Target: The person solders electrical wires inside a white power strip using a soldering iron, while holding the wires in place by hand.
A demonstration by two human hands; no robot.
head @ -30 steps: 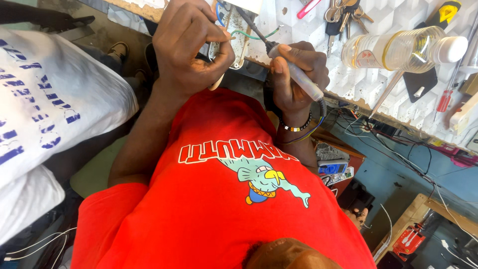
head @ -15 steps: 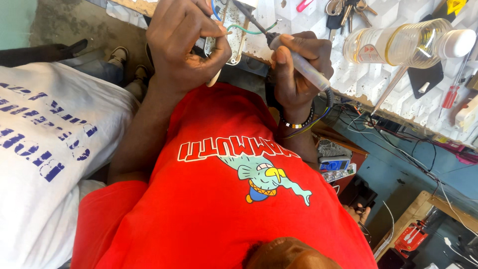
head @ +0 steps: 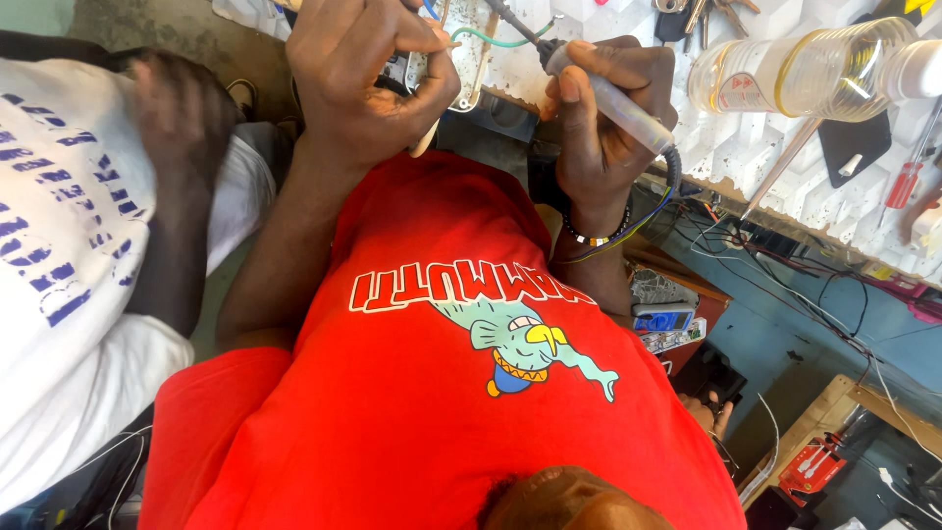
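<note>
On the workbench (head: 785,167), the circuit board (head: 469,49) lies left of the soldering iron (head: 608,93), with the plastic bottle (head: 795,69) farther right and keys (head: 702,15) above it.

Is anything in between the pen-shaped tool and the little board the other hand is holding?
Nothing visible does. The right hand holds the soldering iron, tip pointing up toward the small board gripped by the left hand. A green wire curves beside the tip, not across it.
</note>
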